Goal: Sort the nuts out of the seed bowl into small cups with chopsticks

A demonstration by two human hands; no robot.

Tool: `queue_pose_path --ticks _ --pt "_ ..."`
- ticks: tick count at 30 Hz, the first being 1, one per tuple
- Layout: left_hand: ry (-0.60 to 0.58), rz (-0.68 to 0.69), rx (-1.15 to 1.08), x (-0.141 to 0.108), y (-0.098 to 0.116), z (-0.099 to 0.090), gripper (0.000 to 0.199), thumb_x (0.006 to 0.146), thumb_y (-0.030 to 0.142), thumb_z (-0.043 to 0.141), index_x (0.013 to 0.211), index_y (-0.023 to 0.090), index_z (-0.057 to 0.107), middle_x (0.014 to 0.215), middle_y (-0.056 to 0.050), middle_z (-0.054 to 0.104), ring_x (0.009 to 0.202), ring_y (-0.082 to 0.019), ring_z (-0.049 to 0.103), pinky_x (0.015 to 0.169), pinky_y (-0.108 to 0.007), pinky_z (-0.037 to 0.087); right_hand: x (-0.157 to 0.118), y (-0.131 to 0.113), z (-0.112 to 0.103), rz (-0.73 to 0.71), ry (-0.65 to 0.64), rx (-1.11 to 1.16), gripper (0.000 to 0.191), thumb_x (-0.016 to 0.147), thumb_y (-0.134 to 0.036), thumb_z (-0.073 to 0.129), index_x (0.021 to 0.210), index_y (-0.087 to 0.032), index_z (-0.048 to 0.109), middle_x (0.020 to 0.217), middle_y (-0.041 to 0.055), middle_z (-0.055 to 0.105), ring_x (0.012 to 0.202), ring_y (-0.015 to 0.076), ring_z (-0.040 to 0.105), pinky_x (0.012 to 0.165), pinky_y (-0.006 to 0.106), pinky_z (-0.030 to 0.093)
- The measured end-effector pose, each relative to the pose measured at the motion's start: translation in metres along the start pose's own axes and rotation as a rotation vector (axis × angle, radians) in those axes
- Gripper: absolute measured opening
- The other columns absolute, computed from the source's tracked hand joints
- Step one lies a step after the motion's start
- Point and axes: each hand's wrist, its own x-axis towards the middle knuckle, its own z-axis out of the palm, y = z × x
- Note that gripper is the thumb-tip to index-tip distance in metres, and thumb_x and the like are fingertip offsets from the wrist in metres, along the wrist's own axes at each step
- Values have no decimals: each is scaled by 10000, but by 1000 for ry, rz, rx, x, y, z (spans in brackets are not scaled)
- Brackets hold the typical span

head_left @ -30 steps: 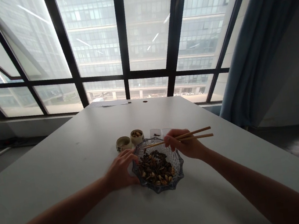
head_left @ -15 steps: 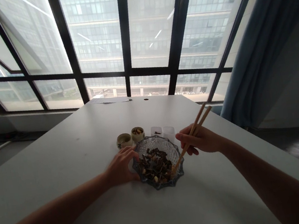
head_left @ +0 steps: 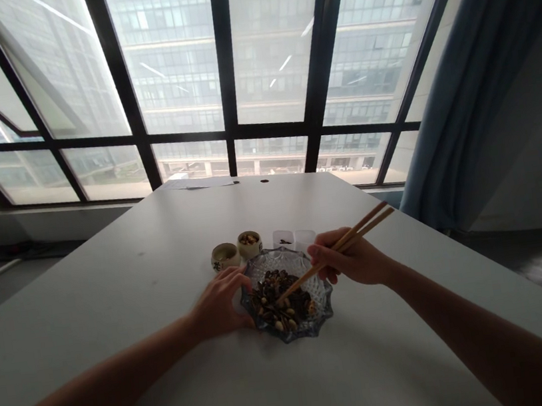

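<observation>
A clear glass bowl (head_left: pixel 323 303) with a scalloped rim stands on the white table. Dark seeds mixed with paler nuts (head_left: pixel 284 295) lie in its bottom. My left hand (head_left: pixel 222 302) grips the bowl's left side, fingers at the rim and thumb lower down. Held in my right hand (head_left: pixel 346 256) is a pair of wooden chopsticks (head_left: pixel 367 224). Their tips reach down among the seeds near the middle of the bowl, close together. Whether a seed is pinched between the tips is too small to tell.
Just behind the bowl stand a small ceramic cup (head_left: pixel 224 255) and a second cup (head_left: pixel 249 241) with nuts in it. Beside them is a clear plastic tray (head_left: pixel 283 237) with a few dark bits. Papers (head_left: pixel 197 183) lie at the table's far end, below the windows.
My right hand has moved left, and the chopsticks lie flatter. Their tips went from the bowl's right side to the middle of the seeds, which have shifted. My left hand stays put.
</observation>
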Motion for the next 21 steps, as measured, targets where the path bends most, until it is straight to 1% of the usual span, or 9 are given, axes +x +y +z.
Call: queue_pose_path --ticks 3,5,7,11,13,16,17,19,21 --pt "-1 -12 -9 0 1 0 512 546 435 905 906 215 616 1217 -157 672 1179 -346 629 985 -475 525 -2 -2 3 99 -182 49 496 851 -611 677 683 -145 648 542 30 670 410 107 597 398 194 488" --pt "6 -12 -11 0 1 0 516 545 448 907 900 213 615 1222 -162 668 1180 -349 628 984 -476 525 -2 -1 7 125 -220 35 486 826 -599 712 669 -144 645 555 36 682 426 115 616 404 196 499" --pt "12 -7 -6 0 1 0 514 548 448 907 898 211 615 1226 -164 664 1179 -351 627 982 -474 525 0 2 10 104 -165 -6 489 828 -600 708 658 -147 639 572 44 689 450 125 634 410 200 506" --pt "20 7 -12 1 2 0 514 545 441 911 892 213 609 1172 -139 677 1133 -327 643 963 -442 533 3 7 7 -11 -9 -127 498 874 -598 657 660 -148 652 580 53 682 465 124 625 415 204 491" --pt "25 14 -20 2 3 0 516 545 440 913 888 211 602 1133 -128 682 1102 -314 648 949 -430 536 3 8 3 -21 -11 -116 498 870 -601 662 672 -145 663 580 51 681 463 123 621 417 207 491" --pt "27 17 -23 2 4 -1 504 557 438 906 886 210 599 1111 -121 681 1085 -306 648 944 -420 535 3 9 -1 57 -118 -14 529 863 -642 645 704 -138 680 590 56 692 496 143 656 463 234 538" --pt "26 15 -22 2 4 -1 498 560 438 903 884 211 600 1107 -117 681 1081 -303 648 945 -417 534 2 9 -1 82 -134 11 546 861 -659 633 705 -138 682 584 57 692 504 151 665 475 242 549" --pt "23 9 -21 2 4 -1 492 561 437 899 884 214 603 1089 -105 681 1065 -297 650 938 -411 534 3 10 -3 91 -84 23 577 865 -686 606 686 -142 678 559 54 684 493 153 662 468 243 546" --pt "22 2 -16 1 3 0 492 558 434 900 886 215 605 1079 -102 681 1056 -298 651 923 -408 538 3 10 -6 50 24 -3 590 881 -691 580 671 -148 676 534 50 673 462 143 639 441 232 521"
